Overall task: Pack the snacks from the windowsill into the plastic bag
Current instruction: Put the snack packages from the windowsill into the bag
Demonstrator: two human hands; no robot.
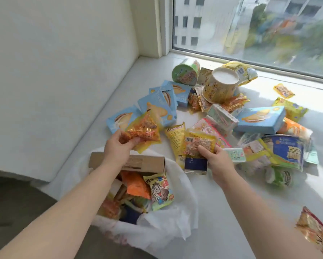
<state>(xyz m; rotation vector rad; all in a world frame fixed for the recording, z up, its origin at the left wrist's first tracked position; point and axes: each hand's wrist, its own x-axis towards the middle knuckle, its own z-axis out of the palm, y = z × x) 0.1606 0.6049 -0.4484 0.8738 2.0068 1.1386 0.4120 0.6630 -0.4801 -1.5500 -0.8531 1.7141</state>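
On the windowsill (pixel 222 202), the left hand (pixel 117 146) grips an orange snack packet (pixel 142 129) above the white plastic bag (pixel 175 217); the right hand (pixel 218 161) pinches a yellow packet (pixel 198 144). Blue boxes (pixel 259 118), a yellow cup (pixel 218 86) and a green tub (pixel 185 73) crowd behind them.

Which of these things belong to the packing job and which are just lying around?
Job:
white plastic bag
left hand gripping orange snack packet
right hand gripping yellow snack packet
blue biscuit box
yellow paper cup

Just there:
window glass
white wall
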